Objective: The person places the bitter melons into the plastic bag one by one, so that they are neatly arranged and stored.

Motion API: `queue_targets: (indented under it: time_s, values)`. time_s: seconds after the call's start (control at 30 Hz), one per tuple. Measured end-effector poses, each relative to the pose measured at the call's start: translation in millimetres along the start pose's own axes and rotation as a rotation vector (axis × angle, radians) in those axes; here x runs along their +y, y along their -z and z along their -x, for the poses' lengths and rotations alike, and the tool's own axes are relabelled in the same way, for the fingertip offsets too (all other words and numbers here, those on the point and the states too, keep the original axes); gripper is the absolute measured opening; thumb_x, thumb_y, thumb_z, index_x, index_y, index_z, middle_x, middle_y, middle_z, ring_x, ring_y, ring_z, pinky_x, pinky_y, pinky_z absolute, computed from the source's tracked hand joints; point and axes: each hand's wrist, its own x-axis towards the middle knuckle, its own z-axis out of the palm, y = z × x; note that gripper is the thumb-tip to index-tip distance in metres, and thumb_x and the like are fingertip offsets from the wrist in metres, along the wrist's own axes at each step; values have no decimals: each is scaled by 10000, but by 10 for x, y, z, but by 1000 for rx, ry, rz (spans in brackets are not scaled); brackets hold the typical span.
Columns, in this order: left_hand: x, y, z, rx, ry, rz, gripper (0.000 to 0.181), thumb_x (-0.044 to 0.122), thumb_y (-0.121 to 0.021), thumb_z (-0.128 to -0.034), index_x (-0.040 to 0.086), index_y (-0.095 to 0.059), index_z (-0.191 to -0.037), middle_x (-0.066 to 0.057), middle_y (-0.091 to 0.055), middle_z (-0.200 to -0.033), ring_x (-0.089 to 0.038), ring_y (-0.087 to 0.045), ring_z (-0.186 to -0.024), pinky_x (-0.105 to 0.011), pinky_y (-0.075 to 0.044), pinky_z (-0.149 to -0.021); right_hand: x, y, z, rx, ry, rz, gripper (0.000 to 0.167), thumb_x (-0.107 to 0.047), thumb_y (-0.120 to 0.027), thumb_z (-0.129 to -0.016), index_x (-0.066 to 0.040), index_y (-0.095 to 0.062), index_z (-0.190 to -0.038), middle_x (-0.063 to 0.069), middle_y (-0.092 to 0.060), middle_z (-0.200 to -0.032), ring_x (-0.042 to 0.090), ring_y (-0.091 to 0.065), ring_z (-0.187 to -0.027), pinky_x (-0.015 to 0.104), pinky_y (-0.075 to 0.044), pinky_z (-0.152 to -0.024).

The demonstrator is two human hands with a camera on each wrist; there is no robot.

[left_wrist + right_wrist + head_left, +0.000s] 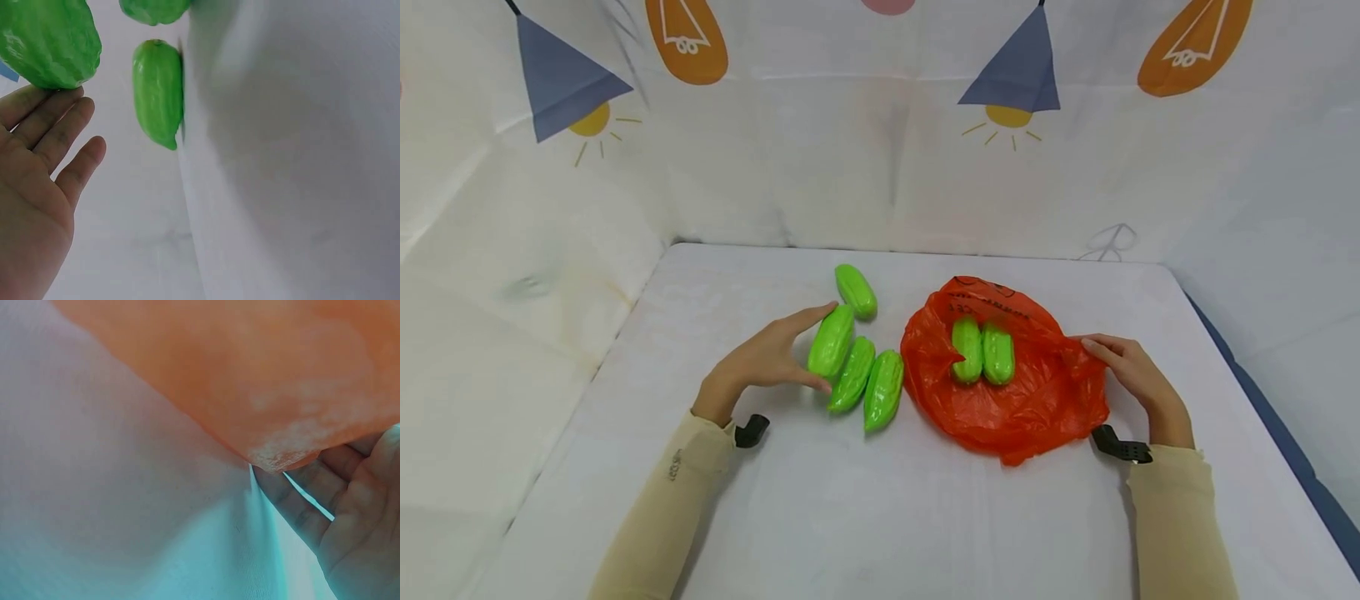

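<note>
The grip of the left hand (765, 358) pinches one green vegetable (831, 343) left of the red bag (1045, 396), its long axis slanting toward the bag's far side, two loose vegetables (883, 392) between, while the right hand (1129, 367) pinches the bag's right edge.

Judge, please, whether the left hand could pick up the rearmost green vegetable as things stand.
Probably not until it lets go: the left hand grips another green vegetable, though the rearmost vegetable lies close by, uncovered.
</note>
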Motion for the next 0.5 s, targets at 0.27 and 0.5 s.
queue_targets:
  time_s: [0.27,0.5]
  values:
    - [206,19,-181,4,-7,-17,1222,626,-853,-589,246,-230,-1569,23,-286,-1603,-224,-271,-1483,-469,-275,-1194,15,-4,-16,0,0,4,650,-481,-384,-1031,56,-494,-1380,323,-486,-1380,443,-377,-1309,728,-279,-1059]
    - [454,-16,-446,-26,-92,-41,1206,637,-843,-602,258,-228,-1568,92,-271,-1604,-152,-284,-1473,-438,-285,-1193,2,3,-18,3,-2,9,627,-461,-379,-1037,49,-499,-1382,317,-490,-1380,438,-380,-1309,725,-294,-1051]
